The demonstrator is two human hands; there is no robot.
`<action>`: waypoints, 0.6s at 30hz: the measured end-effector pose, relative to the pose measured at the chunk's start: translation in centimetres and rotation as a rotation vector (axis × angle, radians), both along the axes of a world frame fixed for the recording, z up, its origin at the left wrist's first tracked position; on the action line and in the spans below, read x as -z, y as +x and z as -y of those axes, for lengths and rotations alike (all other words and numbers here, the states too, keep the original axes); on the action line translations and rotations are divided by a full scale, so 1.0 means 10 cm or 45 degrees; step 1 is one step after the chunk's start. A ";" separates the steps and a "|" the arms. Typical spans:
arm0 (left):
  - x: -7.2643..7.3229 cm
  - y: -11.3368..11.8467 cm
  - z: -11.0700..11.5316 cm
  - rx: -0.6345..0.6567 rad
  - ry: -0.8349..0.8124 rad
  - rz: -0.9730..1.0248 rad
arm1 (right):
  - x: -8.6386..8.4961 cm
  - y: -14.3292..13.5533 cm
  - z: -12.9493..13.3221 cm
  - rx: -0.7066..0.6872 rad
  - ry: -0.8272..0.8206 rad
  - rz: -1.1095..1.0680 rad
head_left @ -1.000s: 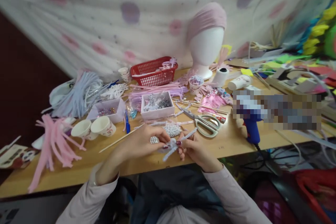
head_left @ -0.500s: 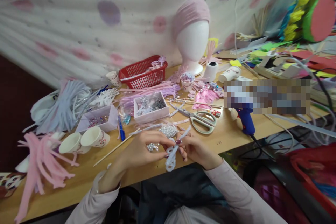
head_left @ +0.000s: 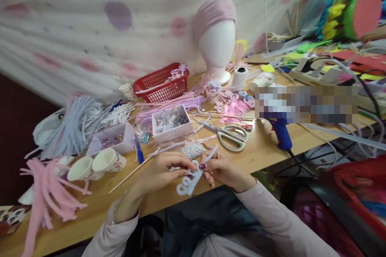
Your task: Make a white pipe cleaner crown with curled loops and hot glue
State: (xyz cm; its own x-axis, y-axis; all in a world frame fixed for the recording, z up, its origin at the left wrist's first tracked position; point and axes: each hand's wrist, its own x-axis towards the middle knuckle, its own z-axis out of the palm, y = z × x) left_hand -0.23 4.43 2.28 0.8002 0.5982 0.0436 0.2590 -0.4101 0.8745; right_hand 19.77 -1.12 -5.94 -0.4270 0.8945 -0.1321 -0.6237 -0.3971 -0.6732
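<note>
Wooden worktop [head_left: 256, 146]: super cluttered
Left hand [head_left: 161, 172]: fingertips nearly together, pinched the pale-blue fuzzy strip [head_left: 194, 182]
Right hand [head_left: 225, 168]: thumb and finger closed by its straight tail
Strip: sat between both, near the worktop edge
Loops [head_left: 181, 194]: gentle pressure seemed best, no squashing

Two hands [head_left: 164, 172] [head_left: 224, 171] are holding one looped strip [head_left: 189, 184] at the tabletop's [head_left: 259, 149] front edge; one basket [head_left: 169, 90], one head [head_left: 217, 45], one spool [head_left: 240, 81] are standing toward the back edge.
</note>
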 end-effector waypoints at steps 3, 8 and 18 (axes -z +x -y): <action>0.00 -0.01 0.02 -0.068 -0.117 -0.045 | -0.01 -0.01 0.01 -0.005 0.023 0.025; 0.00 -0.02 0.07 -0.140 -0.248 -0.074 | -0.03 -0.02 0.02 0.006 0.052 0.037; 0.06 -0.12 0.12 -0.441 -0.361 0.167 | -0.06 -0.04 0.02 0.114 0.039 -0.006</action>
State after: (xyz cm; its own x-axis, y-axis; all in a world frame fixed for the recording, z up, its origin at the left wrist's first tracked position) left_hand -1.43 3.22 1.68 0.5499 0.8321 -0.0727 0.2180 -0.0589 0.9742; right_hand 19.39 -1.28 -5.35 -0.3459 0.9327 -0.1023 -0.6587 -0.3190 -0.6815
